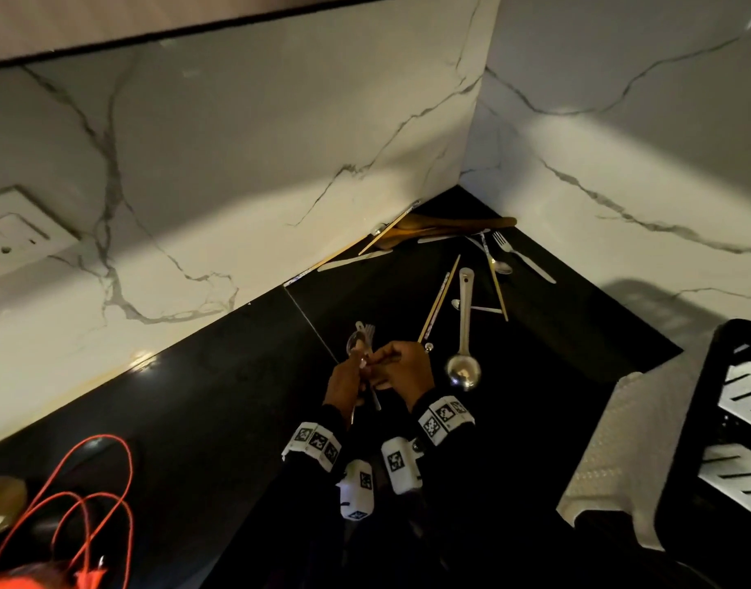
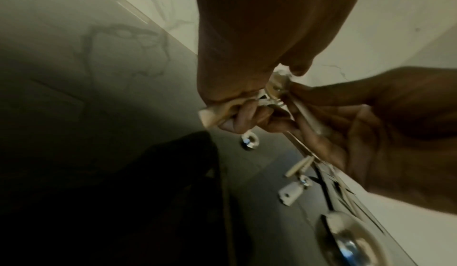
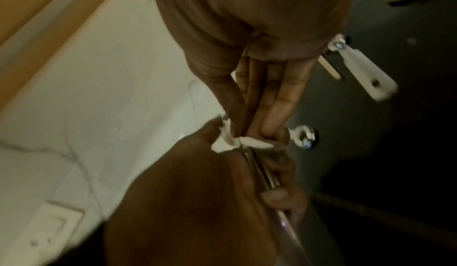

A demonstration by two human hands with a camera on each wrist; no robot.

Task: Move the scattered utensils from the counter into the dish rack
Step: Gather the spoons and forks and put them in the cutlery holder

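My left hand [image 1: 348,382] grips a bundle of metal utensils [image 1: 358,340], a spoon and a fork sticking up from the fist, over the black counter [image 1: 237,418]. My right hand [image 1: 401,365] meets it from the right and pinches the bundle. In the right wrist view its fingers [image 3: 269,102] point down onto a pale utensil end [image 3: 247,142], and the shiny handles [image 3: 262,172] run through the left hand. The black dish rack [image 1: 730,418] stands at the far right. A steel ladle [image 1: 464,333], chopsticks [image 1: 437,306] and a fork [image 1: 522,257] lie on the counter beyond.
Wooden spoons [image 1: 450,227] and a white knife [image 1: 352,259] lie in the wall corner, a small spoon [image 1: 475,308] under the ladle. A white mat [image 1: 611,452] lies beside the rack. A red cable [image 1: 89,495] loops at front left. Marble walls enclose the corner; a socket [image 1: 12,235] is on the left wall.
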